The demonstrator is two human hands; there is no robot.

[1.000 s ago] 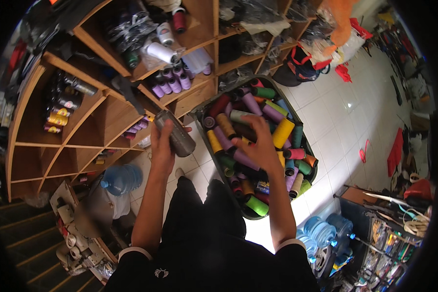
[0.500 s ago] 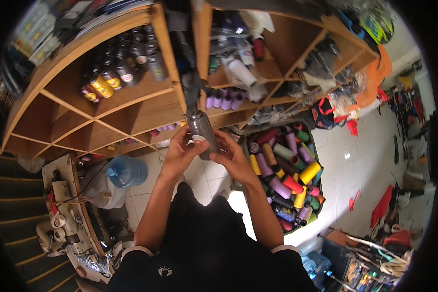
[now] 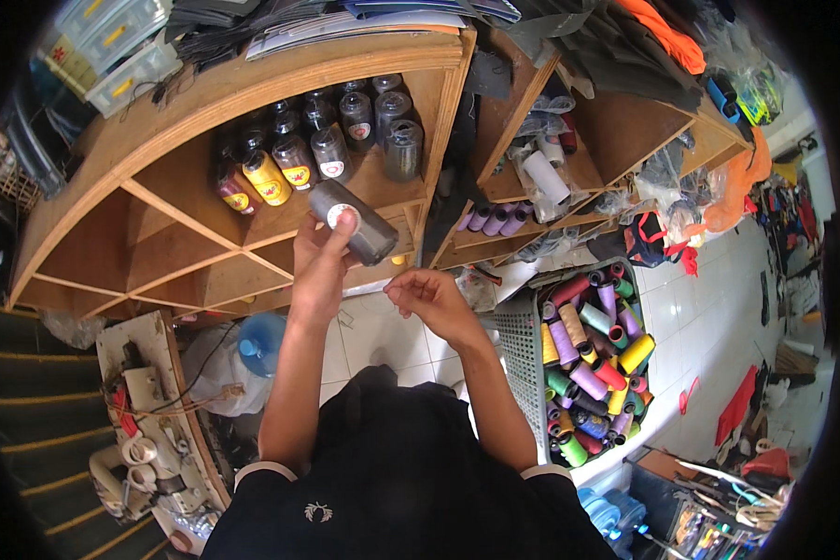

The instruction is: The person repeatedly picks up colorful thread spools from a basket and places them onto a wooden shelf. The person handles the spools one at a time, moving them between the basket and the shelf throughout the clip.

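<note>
My left hand [image 3: 322,266] is closed round a dark grey thread spool [image 3: 362,231] with a round white label. The spool is tilted, its far end pointing to the right, just in front of the wooden shelf [image 3: 252,245]. My right hand [image 3: 436,301] is apart from it, lower and to the right, with thumb and fingertips pinched together; anything between them is too small to make out. Several dark grey spools [image 3: 330,154] stand upright in the compartment ahead, beside a yellow spool [image 3: 267,177] and a dark red one [image 3: 237,190].
A grey plastic basket [image 3: 521,359] heaped with coloured thread spools stands on the tiled floor to the right. Purple spools [image 3: 506,222] sit in another shelf compartment. At left are a blue water bottle [image 3: 261,343] and a sewing machine [image 3: 147,462] on a bench.
My right hand has let go of the spool and moved away from it. The left hand now holds the spool alone, tipped over sideways. The view has shifted closer to the shelf.
</note>
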